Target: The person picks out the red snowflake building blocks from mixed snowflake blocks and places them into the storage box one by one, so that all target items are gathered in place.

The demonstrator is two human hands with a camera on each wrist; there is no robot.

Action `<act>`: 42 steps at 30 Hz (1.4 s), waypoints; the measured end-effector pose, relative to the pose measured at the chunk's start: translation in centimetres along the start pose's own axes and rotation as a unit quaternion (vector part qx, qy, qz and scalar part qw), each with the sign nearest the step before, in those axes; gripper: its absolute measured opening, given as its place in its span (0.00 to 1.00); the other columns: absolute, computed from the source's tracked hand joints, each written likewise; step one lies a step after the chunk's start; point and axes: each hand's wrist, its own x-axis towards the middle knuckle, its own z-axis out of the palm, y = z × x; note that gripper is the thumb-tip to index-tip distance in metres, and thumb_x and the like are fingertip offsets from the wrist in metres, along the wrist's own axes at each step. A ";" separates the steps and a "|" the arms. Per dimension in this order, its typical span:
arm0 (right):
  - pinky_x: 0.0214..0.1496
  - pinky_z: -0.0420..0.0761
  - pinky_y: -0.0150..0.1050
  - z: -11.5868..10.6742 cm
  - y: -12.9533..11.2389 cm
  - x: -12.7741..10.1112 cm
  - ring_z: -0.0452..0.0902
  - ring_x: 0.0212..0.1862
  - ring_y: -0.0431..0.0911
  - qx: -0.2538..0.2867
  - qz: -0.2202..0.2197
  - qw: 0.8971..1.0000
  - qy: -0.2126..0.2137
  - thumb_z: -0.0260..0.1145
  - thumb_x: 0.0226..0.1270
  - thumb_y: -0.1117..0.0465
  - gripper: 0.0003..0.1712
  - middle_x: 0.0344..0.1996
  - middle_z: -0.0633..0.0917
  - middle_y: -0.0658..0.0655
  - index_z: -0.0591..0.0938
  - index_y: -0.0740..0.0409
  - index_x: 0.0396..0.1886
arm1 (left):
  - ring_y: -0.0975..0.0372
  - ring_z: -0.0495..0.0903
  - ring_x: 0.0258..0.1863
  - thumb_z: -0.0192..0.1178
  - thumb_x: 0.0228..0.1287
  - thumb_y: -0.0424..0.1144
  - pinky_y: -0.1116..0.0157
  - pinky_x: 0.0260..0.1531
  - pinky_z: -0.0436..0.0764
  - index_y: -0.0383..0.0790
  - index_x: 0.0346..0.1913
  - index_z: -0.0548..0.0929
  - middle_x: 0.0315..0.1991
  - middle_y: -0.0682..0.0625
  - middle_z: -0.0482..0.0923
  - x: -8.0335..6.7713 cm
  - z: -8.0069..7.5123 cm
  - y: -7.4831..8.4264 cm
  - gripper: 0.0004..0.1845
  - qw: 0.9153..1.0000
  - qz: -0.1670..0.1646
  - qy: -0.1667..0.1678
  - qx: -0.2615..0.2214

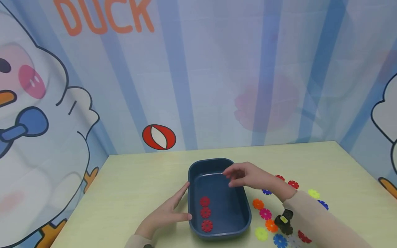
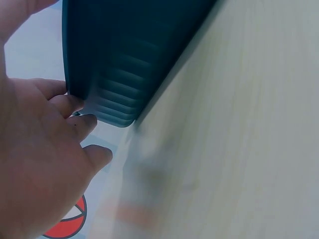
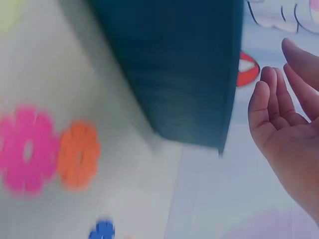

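Note:
A dark blue rectangular tray (image 1: pixel 224 210) stands on the table with three red notched plastic discs (image 1: pixel 205 212) in a column along its left side. My left hand (image 1: pixel 165 214) is at the tray's left wall, its fingers extended and the thumb near the rim. In the left wrist view, the fingertips (image 2: pixel 89 119) touch the tray's edge. Over the tray's far right part hovers my right hand (image 1: pixel 248 176), fingers loosely bent and holding nothing. The right wrist view shows that hand (image 3: pixel 286 124) above the rim, with nothing between thumb and fingers.
Right of the tray lie several loose notched discs, among them an orange one (image 1: pixel 258 204), a pink one (image 1: pixel 265 214), a yellow-green one (image 1: pixel 261 234) and a blue one (image 1: pixel 280 240). A printed cloth backdrop (image 1: pixel 211 86) rises behind the table.

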 end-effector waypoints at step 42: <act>0.43 0.84 0.43 -7.9 11.1 -7.1 0.77 0.43 0.51 -0.114 0.196 0.967 0.120 0.69 0.60 0.63 0.24 0.45 0.81 0.65 0.77 0.70 0.54 | 0.48 0.41 0.76 0.68 0.57 0.50 0.41 0.70 0.50 0.50 0.78 0.46 0.78 0.49 0.42 0.1 -0.1 -0.3 0.52 1.000 0.008 -0.004 0.000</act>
